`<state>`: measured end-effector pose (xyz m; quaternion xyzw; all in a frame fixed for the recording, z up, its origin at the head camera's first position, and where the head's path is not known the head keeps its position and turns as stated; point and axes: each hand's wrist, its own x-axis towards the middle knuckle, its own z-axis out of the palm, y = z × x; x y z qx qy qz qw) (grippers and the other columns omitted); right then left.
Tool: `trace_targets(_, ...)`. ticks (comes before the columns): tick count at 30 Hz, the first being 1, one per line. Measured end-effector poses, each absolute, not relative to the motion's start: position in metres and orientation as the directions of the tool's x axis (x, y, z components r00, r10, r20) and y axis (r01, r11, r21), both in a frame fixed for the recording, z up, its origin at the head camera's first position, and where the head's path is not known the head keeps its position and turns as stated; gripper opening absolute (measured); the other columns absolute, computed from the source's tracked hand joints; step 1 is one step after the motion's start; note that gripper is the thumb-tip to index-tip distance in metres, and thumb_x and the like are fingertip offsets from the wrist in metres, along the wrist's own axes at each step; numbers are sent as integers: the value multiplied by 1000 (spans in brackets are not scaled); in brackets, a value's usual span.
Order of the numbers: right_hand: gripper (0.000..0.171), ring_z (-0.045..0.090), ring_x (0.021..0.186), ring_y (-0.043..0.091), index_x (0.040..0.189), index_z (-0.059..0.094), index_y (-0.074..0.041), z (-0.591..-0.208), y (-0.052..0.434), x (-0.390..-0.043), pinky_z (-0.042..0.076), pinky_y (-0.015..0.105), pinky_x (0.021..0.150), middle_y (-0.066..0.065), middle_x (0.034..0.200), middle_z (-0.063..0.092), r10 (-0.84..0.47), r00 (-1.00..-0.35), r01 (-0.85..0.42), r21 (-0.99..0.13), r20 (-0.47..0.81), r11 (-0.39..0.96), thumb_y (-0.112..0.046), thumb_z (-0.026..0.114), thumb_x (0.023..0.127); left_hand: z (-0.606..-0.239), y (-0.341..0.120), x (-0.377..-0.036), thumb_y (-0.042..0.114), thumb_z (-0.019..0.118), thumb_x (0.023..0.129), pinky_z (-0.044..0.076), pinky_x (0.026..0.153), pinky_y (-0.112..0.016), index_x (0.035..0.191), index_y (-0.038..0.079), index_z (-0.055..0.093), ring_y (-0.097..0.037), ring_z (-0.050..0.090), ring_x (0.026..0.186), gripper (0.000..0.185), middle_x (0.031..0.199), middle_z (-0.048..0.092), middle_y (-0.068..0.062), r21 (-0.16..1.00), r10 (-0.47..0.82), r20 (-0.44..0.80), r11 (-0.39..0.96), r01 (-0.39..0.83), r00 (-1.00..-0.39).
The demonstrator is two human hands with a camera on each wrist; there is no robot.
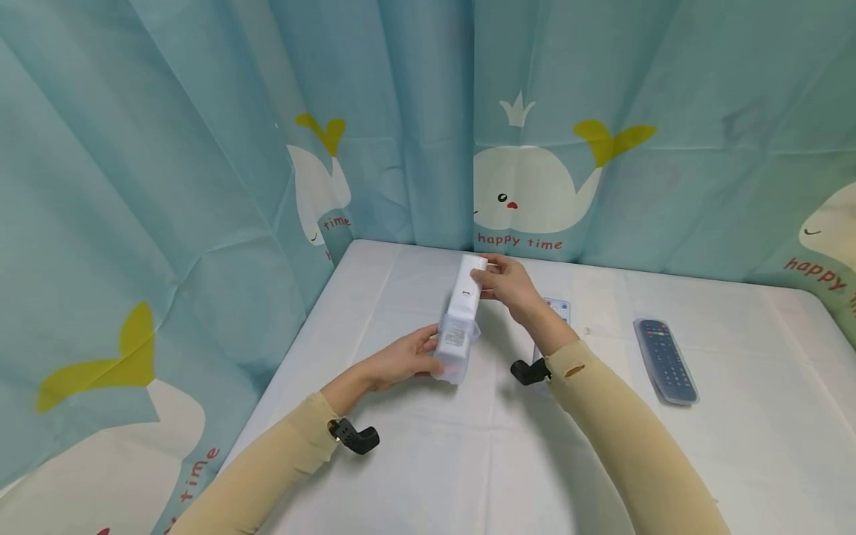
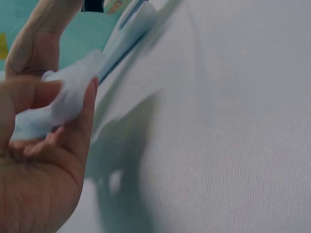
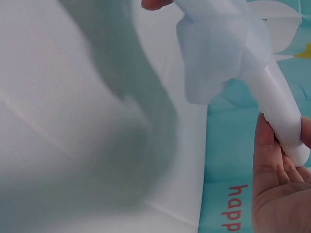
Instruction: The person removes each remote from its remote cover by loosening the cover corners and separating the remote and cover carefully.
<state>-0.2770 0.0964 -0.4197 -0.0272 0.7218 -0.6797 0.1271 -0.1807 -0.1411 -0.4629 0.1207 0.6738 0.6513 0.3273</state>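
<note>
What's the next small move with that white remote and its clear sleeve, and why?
Probably slide the clear sleeve further along the white remote. The left hand pinches the sleeve at the near end, where it covers only the lower part. The right hand grips the bare far end, so the two can work against each other.

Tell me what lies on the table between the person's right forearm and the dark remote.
Head view: only bare white tablecloth lies between the right forearm and the dark remote. A second, lighter remote peeks out behind the wrist, farther back.
</note>
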Motion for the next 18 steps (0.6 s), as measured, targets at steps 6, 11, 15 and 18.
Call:
trace_targets(6, 56, 66, 98, 22, 151, 43, 0, -418, 97, -277, 60, 32, 80, 20, 132, 59, -189, -971, 140, -989, -145, 41, -13, 66, 101, -460, -135, -183, 24, 58, 107, 56, 91, -32, 145, -9, 47, -24, 66, 113, 52, 130, 64, -18, 914, 428, -404, 148, -379, -809)
trace_targets(11, 55, 66, 97, 22, 150, 44, 0, -417, 96, -275, 60, 32, 80, 20, 132, 59, -193, -971, 141, -990, -144, 32, -12, 65, 101, -458, -130, -184, 32, 55, 108, 58, 87, -32, 139, -10, 52, -23, 69, 106, 52, 122, 68, -17, 909, 389, -415, 127, -398, -823)
trace_targets(15, 53, 67, 95, 22, 149, 45, -1, -419, 94, -273, 60, 32, 80, 20, 130, 61, -191, -971, 141, -989, -145, 31, -12, 65, 101, -459, -125, -185, 31, 55, 107, 57, 83, -29, 136, -10, 56, -18, 70, 98, 50, 116, 70, -15, 913, 345, -407, 116, -392, -846)
trace_targets(18, 52, 68, 95, 22, 148, 46, -1, -420, 92, -272, 60, 33, 80, 20, 129, 61, -188, -972, 139, -990, -142, 28, -12, 65, 101, -460, -121, -187, 30, 56, 106, 57, 84, -30, 135, -9, 57, -18, 69, 97, 49, 116, 70, -16, 910, 309, -411, 92, -403, -858)
